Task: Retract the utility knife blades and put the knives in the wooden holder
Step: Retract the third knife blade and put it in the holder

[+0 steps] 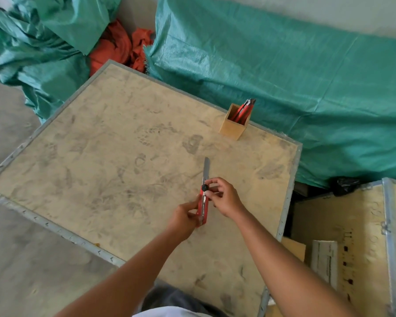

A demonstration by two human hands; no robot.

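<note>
Nearer the person than the square wooden holder (234, 122), the left hand (185, 217) clamps a red utility knife (203, 203), steel blade (206, 168) extended, while the right hand (224, 196) pinches its black knob (204, 187).

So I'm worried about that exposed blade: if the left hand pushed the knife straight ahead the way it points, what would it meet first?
Probably nothing soon. The left hand aims the knife up the bare crate top; the wooden holder sits right of that line, though depth is unclear.
</note>
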